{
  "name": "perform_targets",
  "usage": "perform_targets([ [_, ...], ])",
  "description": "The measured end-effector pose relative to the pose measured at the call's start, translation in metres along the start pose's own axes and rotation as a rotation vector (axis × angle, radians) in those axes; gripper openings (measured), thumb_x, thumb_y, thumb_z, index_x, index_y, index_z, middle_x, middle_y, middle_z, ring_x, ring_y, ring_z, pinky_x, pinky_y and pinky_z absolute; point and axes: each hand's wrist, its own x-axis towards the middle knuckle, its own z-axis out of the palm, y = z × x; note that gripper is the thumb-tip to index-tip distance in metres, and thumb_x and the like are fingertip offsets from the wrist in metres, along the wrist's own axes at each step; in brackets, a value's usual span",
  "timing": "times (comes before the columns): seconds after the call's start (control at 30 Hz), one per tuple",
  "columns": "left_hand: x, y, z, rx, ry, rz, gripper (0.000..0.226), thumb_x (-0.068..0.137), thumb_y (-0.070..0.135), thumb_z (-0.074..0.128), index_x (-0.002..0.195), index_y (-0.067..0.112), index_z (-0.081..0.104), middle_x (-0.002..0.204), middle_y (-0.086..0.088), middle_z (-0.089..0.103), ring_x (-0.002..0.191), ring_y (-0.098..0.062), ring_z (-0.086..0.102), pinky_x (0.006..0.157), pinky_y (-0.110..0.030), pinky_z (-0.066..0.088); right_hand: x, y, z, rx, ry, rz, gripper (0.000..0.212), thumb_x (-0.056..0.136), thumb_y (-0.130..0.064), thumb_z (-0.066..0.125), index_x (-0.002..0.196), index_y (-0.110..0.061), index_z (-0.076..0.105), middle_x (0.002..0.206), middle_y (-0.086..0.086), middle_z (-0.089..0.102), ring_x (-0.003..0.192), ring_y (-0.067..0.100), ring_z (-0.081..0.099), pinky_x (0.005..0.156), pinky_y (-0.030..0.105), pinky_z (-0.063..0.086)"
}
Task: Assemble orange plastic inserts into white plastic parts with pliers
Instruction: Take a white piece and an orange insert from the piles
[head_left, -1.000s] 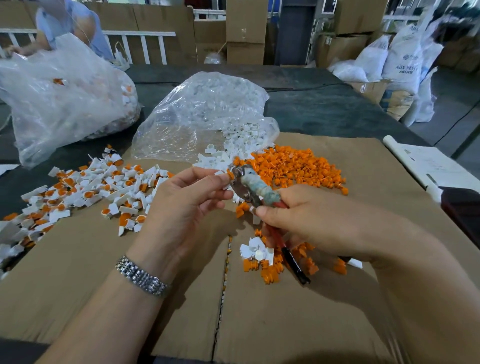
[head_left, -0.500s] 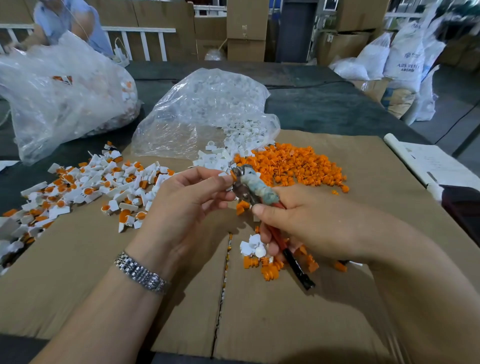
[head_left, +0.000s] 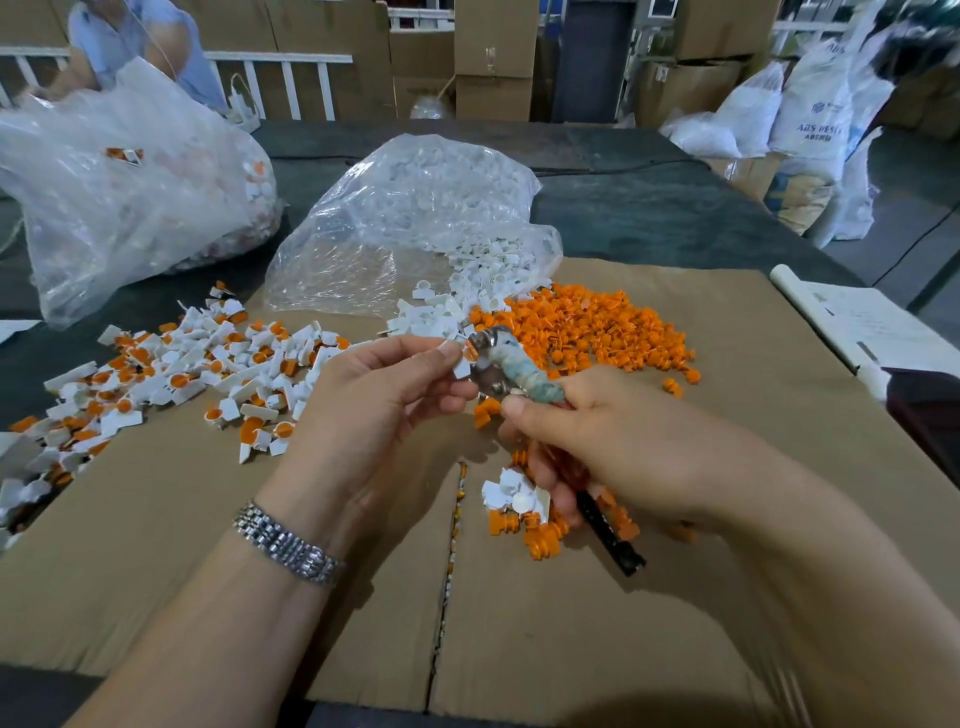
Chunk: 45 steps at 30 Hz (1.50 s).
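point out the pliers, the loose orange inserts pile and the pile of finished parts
pliers (head_left: 511, 366): head view, on the wrapped head above the right hand's thumb.
orange inserts pile (head_left: 597, 325): head view, middle of the heap.
finished parts pile (head_left: 176, 374): head view, middle of the white-and-orange spread on the left.

You get even, fairly bright indoor light. Soft shadows fall under your hands on the cardboard (head_left: 156, 545). The clear bags (head_left: 415, 208) glint with glare. The wide lens bends the edges, and the bottom right corner smears with motion blur.
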Motion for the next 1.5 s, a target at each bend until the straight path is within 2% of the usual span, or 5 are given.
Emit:
perform_targets([
  [0.47, 0.002, 0.0, -0.004, 0.026, 0.099, 0.02, 0.01, 0.09, 0.004, 0.073, 0.081, 0.008, 0.074, 0.073, -0.008, 0.069, 0.067, -0.017, 0.068, 0.06, -0.022, 0.056, 0.001, 0.004, -0.019, -0.203, 0.109, 0.026, 0.047, 0.096, -0.059, 0.047, 0.088, -0.016, 0.063, 0.077, 0.004, 0.073, 0.072, 0.018, 0.07, 0.079, 0.046, 0.056],
  [0.9, 0.022, -0.006, -0.035, 1.248, 0.497, 0.347, 0.014, 0.091, 0.016, 0.069, 0.103, 0.021, 0.063, 0.107, -0.001, 0.057, 0.095, -0.023, 0.055, 0.077, -0.041, 0.049, 0.053, 0.063, -0.025, -0.717, 0.46, 0.2, 0.066, 0.084, -0.072, 0.058, 0.128, -0.022, 0.055, 0.125, 0.009, 0.053, 0.119, 0.03, 0.05, 0.099, 0.049, 0.039],
  [1.03, 0.018, -0.011, -0.025, 1.221, 0.362, 0.479, 0.019, 0.09, 0.014, 0.067, 0.107, 0.022, 0.062, 0.108, 0.005, 0.051, 0.093, -0.015, 0.051, 0.071, -0.027, 0.039, 0.051, 0.059, -0.024, -0.63, 0.521, 0.103, 0.057, 0.088, -0.063, 0.062, 0.129, -0.024, 0.054, 0.131, 0.004, 0.049, 0.125, 0.027, 0.046, 0.101, 0.049, 0.039],
  [1.17, 0.014, -0.018, -0.013, 1.205, 0.048, 0.489, 0.012, 0.094, 0.017, 0.067, 0.1, 0.027, 0.069, 0.097, 0.016, 0.06, 0.091, 0.004, 0.055, 0.069, -0.008, 0.04, 0.04, 0.046, -0.019, -0.489, 0.493, -0.156, 0.017, 0.088, -0.043, 0.073, 0.089, -0.029, 0.063, 0.092, -0.012, 0.06, 0.088, 0.01, 0.058, 0.076, 0.031, 0.048],
  [1.5, 0.012, -0.026, -0.008, 1.308, -0.22, 0.543, 0.026, 0.094, 0.028, 0.069, 0.12, 0.032, 0.07, 0.112, 0.018, 0.057, 0.097, 0.001, 0.055, 0.092, -0.03, 0.049, 0.037, 0.033, 0.002, -0.592, 0.291, -0.179, 0.016, 0.092, -0.037, 0.072, 0.106, -0.031, 0.076, 0.104, -0.007, 0.071, 0.098, 0.013, 0.064, 0.083, 0.031, 0.053],
])
